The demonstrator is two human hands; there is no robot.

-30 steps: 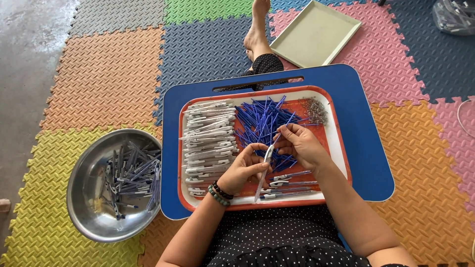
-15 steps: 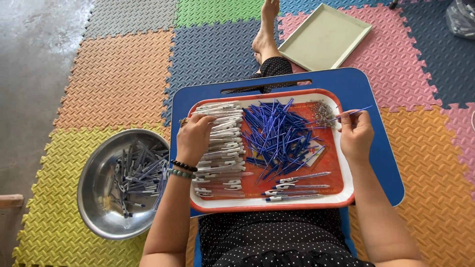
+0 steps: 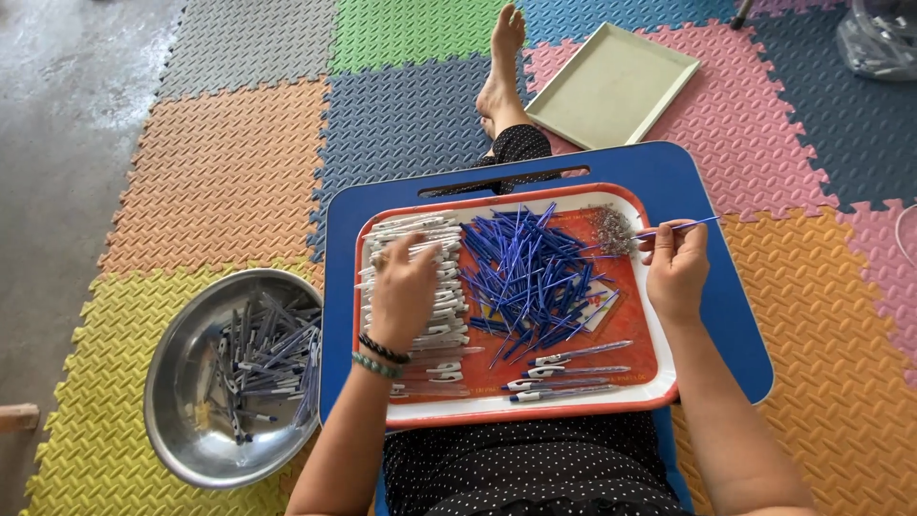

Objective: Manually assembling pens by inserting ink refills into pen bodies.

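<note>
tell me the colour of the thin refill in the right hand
Blue refill, pinched in the right hand; head view.

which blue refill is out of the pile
The blue refill pinched in the right hand, held over the tray's right rim; the others lie heaped mid-tray.

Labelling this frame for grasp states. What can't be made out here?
- Head view: left hand covers the clear pen barrels; its grip is hidden.
- Right hand pinches a blue refill; spring pile too small to resolve.
- Clear bag cut off by the frame edge.
</note>
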